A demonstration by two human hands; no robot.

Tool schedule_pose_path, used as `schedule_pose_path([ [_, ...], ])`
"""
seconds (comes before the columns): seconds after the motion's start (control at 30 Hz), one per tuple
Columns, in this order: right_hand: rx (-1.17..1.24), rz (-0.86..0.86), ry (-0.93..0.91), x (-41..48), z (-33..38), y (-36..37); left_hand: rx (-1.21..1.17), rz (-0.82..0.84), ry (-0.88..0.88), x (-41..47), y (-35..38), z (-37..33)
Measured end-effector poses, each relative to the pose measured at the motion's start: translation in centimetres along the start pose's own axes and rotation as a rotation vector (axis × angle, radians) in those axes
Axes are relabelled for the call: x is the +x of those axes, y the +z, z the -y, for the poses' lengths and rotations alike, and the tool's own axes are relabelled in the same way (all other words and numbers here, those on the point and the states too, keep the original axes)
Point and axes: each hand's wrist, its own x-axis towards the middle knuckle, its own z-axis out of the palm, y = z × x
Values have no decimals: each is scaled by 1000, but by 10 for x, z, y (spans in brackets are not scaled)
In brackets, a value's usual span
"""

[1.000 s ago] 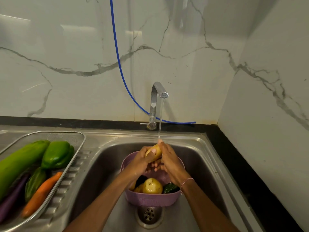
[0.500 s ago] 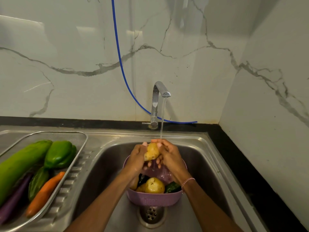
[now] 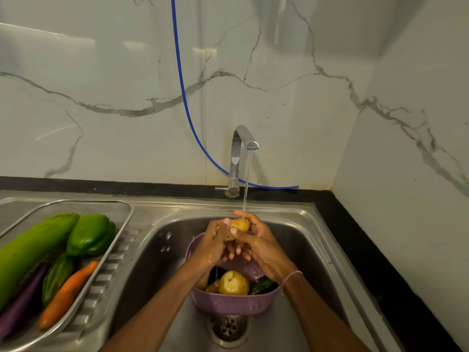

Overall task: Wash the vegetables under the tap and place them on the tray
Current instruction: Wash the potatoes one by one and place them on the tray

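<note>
A: Why are both hands so high in the sink (image 3: 307, 247)?

B: The left hand (image 3: 215, 241) and the right hand (image 3: 260, 243) are together, both curled around one potato (image 3: 239, 225). They hold it directly under the thin water stream (image 3: 246, 184) from the tap (image 3: 239, 148). I think this is the rubbing step.

A: And the purple strainer basket (image 3: 236, 304) below them?

B: It stands over the drain (image 3: 229, 326), so dripping water can run away. Inside lie another potato (image 3: 233, 283) and a dark green vegetable (image 3: 262, 285), perhaps a cucumber. They seem not washed yet.

A: Where do the clean ones go?

B: On the metal mesh tray (image 3: 127, 207) at the left. A green pepper (image 3: 88, 235), a carrot (image 3: 68, 293) and a purple aubergine (image 3: 20, 306) already lie there.

A: Any writing to read?

B: The basket front has raised marks, but they are too blurred to read. I see no brand on the tap.
</note>
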Motion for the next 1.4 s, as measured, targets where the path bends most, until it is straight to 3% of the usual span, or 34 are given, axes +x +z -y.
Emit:
schedule_pose_path([
  [0.13,59,-23,-23,-2,2,0,62,27,-15,2,-3,1],
  [0.33,-117,-102,64,7,-7,8,81,147,-19,2,-7,0],
  [0.6,-182,-241,52,5,-9,-1,500,97,197,-3,2,4],
  [0.77,-119,-180,136,-1,1,1,263,83,51,3,-1,12],
  [0.93,-179,-4,-28,2,-6,10,38,-132,-57,9,-7,8],
  [1.0,-144,4,-82,0,-4,13,11,-141,-54,10,-9,9],
  [1.2,-80,-198,-36,6,-4,5,-128,72,-15,2,2,0],
  [1.4,1,-385,-6,8,-7,5,23,189,104,-5,0,1],
])
